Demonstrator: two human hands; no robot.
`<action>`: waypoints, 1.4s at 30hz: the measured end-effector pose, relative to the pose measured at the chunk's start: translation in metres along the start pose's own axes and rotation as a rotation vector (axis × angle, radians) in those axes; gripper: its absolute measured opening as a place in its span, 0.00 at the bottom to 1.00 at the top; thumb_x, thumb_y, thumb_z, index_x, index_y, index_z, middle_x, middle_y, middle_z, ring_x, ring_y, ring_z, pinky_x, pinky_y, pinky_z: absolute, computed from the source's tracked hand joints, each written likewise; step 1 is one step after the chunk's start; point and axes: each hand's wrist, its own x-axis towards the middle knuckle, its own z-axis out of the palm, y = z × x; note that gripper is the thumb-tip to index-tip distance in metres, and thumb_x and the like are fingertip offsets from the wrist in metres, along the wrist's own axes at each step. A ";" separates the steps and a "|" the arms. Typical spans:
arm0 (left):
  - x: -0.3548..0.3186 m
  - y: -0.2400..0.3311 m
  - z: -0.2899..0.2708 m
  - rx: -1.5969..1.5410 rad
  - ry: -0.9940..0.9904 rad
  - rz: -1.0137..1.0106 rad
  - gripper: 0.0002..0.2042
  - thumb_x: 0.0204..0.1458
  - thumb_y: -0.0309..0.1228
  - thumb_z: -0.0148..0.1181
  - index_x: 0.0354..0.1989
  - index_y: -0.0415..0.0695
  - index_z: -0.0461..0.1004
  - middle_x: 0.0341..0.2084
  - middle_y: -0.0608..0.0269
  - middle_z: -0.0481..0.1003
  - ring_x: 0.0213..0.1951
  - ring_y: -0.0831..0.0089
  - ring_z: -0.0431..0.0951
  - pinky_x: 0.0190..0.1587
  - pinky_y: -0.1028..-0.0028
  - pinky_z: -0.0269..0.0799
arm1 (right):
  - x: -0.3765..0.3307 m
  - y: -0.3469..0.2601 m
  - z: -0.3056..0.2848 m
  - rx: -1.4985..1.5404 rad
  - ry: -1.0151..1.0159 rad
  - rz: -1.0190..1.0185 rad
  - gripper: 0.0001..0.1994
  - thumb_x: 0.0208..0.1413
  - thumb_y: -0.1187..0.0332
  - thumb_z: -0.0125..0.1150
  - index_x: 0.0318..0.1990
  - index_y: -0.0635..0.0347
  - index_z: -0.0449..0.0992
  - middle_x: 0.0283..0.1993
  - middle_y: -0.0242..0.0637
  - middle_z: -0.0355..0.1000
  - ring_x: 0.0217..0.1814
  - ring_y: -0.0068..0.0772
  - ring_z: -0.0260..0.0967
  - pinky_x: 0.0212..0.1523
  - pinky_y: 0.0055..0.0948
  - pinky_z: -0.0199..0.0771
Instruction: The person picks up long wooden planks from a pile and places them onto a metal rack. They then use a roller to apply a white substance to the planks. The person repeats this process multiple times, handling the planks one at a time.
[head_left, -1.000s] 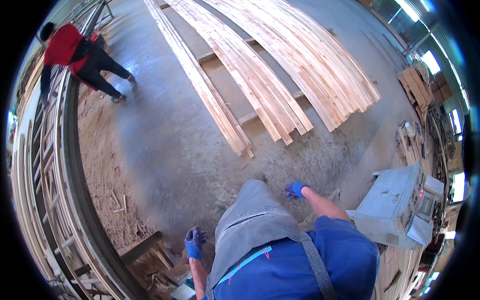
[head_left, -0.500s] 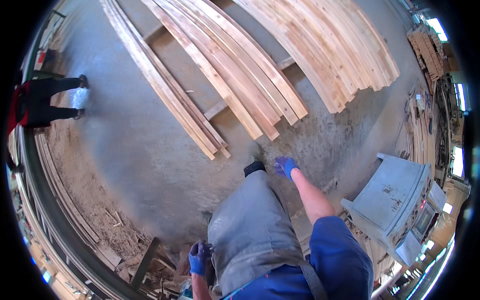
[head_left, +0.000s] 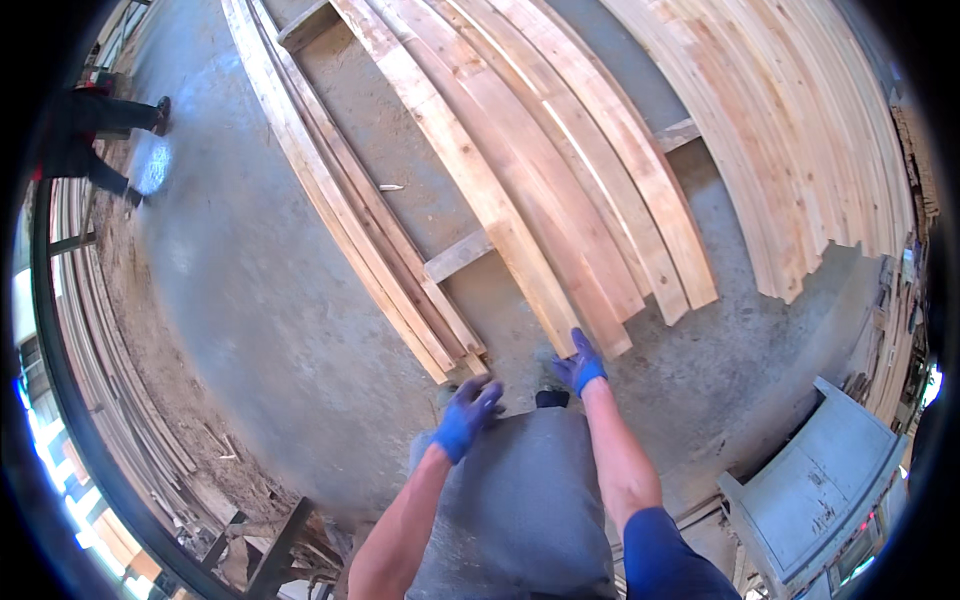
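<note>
Long wooden boards lie side by side ahead of me, their near ends toward my feet. My right hand (head_left: 582, 364), in a blue and purple work glove, is at the near end of a pale board (head_left: 510, 235). Its fingers are stretched and spread at that end; whether they touch the wood I cannot tell. To the left, my left hand (head_left: 467, 416), gloved alike, hangs with fingers apart and nothing in it. It is just short of the ends of a narrow group of boards (head_left: 345, 205).
Cross-pieces (head_left: 460, 255) lie under the boards. A wide row of boards (head_left: 770, 130) is at the right. A grey-blue machine cabinet (head_left: 815, 485) stands at lower right. Another person's legs (head_left: 115, 170) show at far left, near a dark metal rail (head_left: 75, 370).
Both hands have moved forward, the right to a board's end, the left up from beside my hip. The boards appear closer, and the other person's legs have shifted.
</note>
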 end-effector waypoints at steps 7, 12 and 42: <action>0.084 0.034 0.047 -0.119 -0.148 0.067 0.32 0.53 0.52 0.63 0.56 0.36 0.68 0.44 0.57 0.76 0.40 0.67 0.80 0.42 0.71 0.76 | -0.144 -0.015 -0.040 -0.662 -0.220 -0.322 0.13 0.61 0.63 0.58 0.47 0.61 0.75 0.34 0.30 0.72 0.32 0.22 0.69 0.30 0.25 0.72; 0.043 0.047 0.041 -0.113 -0.185 0.145 0.30 0.55 0.52 0.60 0.53 0.36 0.71 0.37 0.60 0.77 0.37 0.73 0.79 0.39 0.72 0.77 | -0.033 -0.119 -0.056 -0.277 0.173 -0.520 0.10 0.57 0.59 0.62 0.40 0.53 0.74 0.30 0.25 0.69 0.28 0.23 0.66 0.26 0.27 0.69; -0.001 0.024 0.044 -0.110 -0.105 0.036 0.25 0.59 0.48 0.58 0.51 0.36 0.72 0.38 0.62 0.76 0.38 0.76 0.78 0.40 0.74 0.76 | 0.026 -0.032 -0.115 -0.609 0.272 -0.688 0.12 0.58 0.59 0.63 0.35 0.61 0.76 0.26 0.31 0.71 0.26 0.25 0.66 0.28 0.31 0.68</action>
